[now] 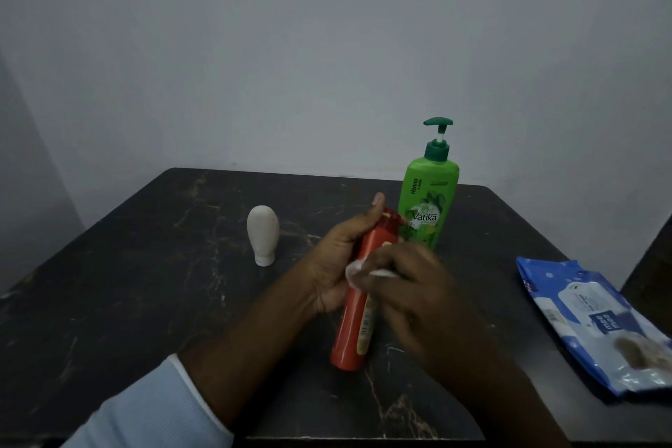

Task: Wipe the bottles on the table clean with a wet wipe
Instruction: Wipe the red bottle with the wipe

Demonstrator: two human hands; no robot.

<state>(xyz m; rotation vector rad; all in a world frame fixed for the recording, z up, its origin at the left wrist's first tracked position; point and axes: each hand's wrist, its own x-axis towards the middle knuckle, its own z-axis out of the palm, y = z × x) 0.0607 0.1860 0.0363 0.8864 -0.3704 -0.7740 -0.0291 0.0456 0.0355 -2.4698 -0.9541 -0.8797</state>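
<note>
Left hand (334, 265) is gripping the tilted red plastic bottle (358, 324) at centre of the dark marbled table (145, 302), right hand (411, 287) is pinching a white wet wipe (354, 269) against it; best rotating bottle while wiping lengthwise

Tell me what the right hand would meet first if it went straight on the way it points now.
The red bottle: the wet wipe in the right hand seems to touch it, and the left hand grips its other side.
</note>
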